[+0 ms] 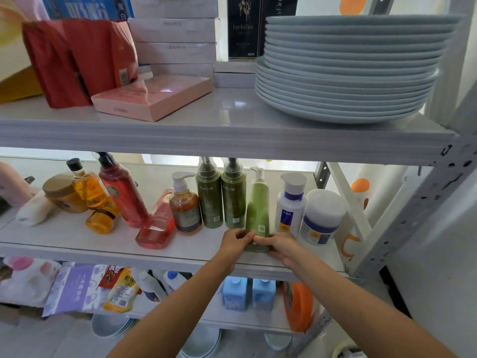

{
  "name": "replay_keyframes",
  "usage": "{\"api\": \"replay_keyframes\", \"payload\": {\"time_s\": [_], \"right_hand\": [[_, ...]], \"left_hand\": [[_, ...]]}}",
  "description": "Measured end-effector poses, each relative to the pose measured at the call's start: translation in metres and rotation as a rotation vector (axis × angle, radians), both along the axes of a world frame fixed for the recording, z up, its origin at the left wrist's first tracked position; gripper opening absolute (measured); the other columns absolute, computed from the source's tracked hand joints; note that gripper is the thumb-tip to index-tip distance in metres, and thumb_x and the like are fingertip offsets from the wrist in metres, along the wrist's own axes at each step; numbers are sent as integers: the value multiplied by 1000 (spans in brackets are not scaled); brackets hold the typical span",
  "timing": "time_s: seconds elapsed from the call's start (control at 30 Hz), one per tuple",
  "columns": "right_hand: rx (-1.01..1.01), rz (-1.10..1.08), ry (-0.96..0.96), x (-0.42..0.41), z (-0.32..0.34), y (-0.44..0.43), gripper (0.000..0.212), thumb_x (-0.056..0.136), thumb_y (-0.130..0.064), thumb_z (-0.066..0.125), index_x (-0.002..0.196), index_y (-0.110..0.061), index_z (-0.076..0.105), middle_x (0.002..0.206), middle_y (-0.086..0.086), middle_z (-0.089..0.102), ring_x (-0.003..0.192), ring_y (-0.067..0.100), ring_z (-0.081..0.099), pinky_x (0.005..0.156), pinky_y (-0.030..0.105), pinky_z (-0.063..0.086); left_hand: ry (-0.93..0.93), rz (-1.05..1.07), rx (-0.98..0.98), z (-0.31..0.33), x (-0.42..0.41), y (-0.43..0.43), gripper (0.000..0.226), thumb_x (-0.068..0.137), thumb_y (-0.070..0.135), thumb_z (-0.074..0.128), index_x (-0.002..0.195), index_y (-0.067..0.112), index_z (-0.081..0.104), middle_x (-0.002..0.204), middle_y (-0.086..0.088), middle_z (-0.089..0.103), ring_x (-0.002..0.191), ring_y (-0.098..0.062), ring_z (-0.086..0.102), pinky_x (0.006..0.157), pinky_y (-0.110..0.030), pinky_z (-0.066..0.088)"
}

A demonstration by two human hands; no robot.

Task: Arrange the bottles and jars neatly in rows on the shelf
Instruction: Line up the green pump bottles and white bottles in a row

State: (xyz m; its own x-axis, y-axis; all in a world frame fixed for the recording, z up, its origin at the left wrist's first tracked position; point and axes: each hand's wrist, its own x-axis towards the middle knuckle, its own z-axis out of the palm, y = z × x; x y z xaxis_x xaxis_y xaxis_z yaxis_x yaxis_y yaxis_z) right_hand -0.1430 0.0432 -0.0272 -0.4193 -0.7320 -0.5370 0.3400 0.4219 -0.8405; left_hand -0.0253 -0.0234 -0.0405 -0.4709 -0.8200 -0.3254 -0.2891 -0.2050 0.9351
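Note:
On the middle shelf (77, 236) a light green pump bottle (258, 208) stands upright near the front edge. My left hand (236, 241) and my right hand (280, 245) both grip its base from either side. Two dark green pump bottles (222, 200) stand just behind to its left, next to a brown pump bottle (184, 205). A white bottle with a blue label (290, 205) and a white jar (322, 215) stand to its right. A red bottle (156, 224) lies on its side; another red bottle (122, 192) leans. Orange bottles (93, 195) and a brown jar (62, 192) sit at the left.
The upper shelf holds a tall stack of grey plates (348, 68), a pink box (154, 96), red bags (77, 58) and white boxes. The lower shelf carries blue bottles (247, 293), snack packets (118, 290) and an orange item (296, 306). A perforated metal upright (413, 210) frames the right side.

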Motion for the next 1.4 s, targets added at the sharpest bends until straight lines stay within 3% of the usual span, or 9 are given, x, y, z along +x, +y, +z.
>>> {"api": "replay_keyframes", "payload": {"time_s": [0.2,0.43,0.57,0.73,1.0,1.2,1.27,1.4], "right_hand": [[-119,6,83,-1,-7,13,42,69,-1,77,110,-3,66,106,12,70,98,23,65,83,25,52],[-188,-44,127,0,-16,16,43,70,0,77,110,-12,65,112,8,67,104,21,63,92,30,50],[-209,-13,235,0,-15,16,52,72,1,75,121,-10,61,116,8,66,104,17,61,76,15,49],[-164,-7,349,4,-14,11,57,73,0,75,126,-10,57,114,6,64,102,15,57,85,22,44],[-138,44,638,11,-22,5,48,74,-13,77,120,-13,60,106,2,67,99,16,61,81,17,45],[-57,29,797,15,-25,0,30,76,-15,75,102,-15,61,98,3,68,88,14,60,75,19,44],[-29,29,821,14,-24,-1,29,76,-18,75,102,-15,61,99,3,67,88,14,59,77,22,45],[-51,11,843,15,-26,-1,34,75,-20,76,103,-17,57,101,1,67,91,13,60,81,26,49]], "left_hand": [[96,1,-111,0,3,7,21,87,3,62,106,12,58,91,2,62,84,-7,59,65,-9,50],[99,-20,-246,-5,-1,4,39,83,1,67,121,4,58,109,-6,63,103,-17,60,81,-15,50],[101,-50,-294,-6,-2,0,44,82,-2,66,125,4,55,110,-3,60,103,-14,58,76,-6,49],[78,-63,-319,-12,-1,-5,51,82,-2,67,131,3,51,118,-6,62,109,-16,59,79,-7,49],[21,-83,-445,-20,3,-3,48,84,1,64,131,8,53,121,-3,62,110,-9,57,84,0,41],[-69,-101,-530,-24,-2,1,38,84,5,65,121,9,58,114,-7,67,105,-18,63,85,-13,44],[-115,-113,-568,-24,-3,0,37,85,10,65,121,10,58,113,-7,68,103,-19,64,85,-17,45],[-193,-141,-618,-25,-4,-2,35,86,21,64,120,15,57,112,-5,68,101,-20,65,89,-36,53]]}}
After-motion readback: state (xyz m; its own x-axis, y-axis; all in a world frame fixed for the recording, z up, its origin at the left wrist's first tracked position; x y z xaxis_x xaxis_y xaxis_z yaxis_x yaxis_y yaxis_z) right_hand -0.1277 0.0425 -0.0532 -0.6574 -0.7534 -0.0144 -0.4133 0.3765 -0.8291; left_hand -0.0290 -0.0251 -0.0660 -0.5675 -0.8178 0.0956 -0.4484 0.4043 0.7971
